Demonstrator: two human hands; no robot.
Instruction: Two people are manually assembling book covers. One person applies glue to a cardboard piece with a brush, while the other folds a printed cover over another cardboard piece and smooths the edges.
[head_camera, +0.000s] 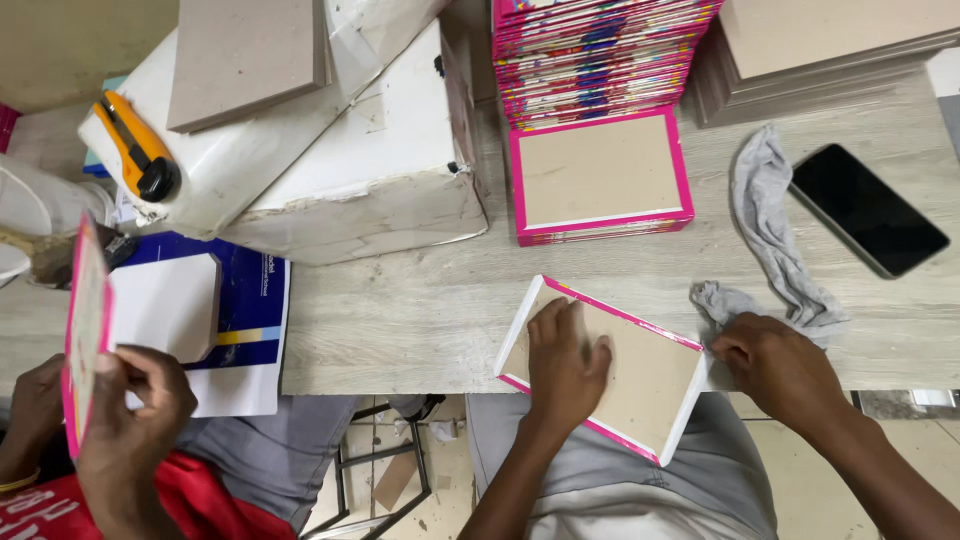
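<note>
A dark, blank phone screen (868, 208), a black rectangle, lies tilted near the right edge of the counter (420, 310). A battered white box (370, 170) with torn edges sits toward the far left of the counter. In front of it, a blue, white and yellow printed sheet (250, 325) overhangs the near edge.

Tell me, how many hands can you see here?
4. The person's left hand lies on the pink-edged board, right hand at its edge. A co-worker's two hands are at lower left.
</note>
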